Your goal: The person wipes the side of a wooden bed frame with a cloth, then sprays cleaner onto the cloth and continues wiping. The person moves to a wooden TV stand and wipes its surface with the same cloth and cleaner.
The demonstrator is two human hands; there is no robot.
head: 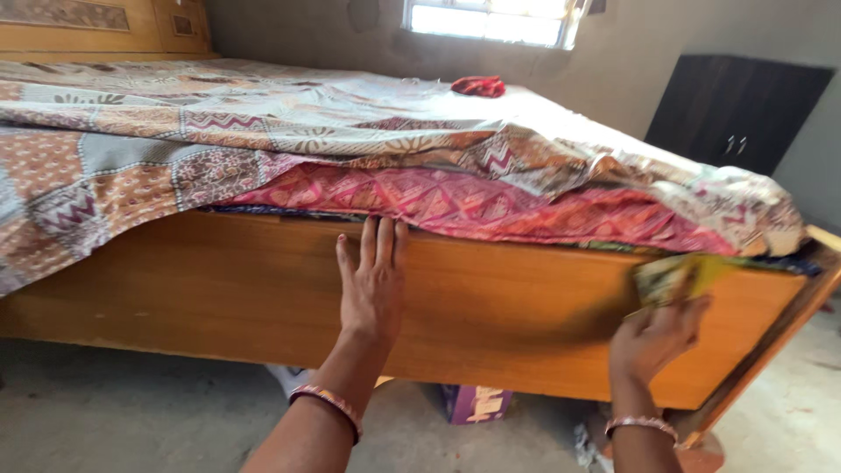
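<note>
Here the left hand lay flat on the wooden side board of the bed, fingers straight and close together, their tips touching the lower edge of the pink patterned mattress cover. Near the bed's corner, the right hand pinched a blurred yellowish cloth, which rose above its fingertips against the board's top edge. A patterned bedsheet hung over the mattress.

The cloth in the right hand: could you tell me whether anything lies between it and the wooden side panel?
Nothing visible does. The right hand holds the blurred yellowish cloth against the side panel, just below the hanging bedsheet.
</note>
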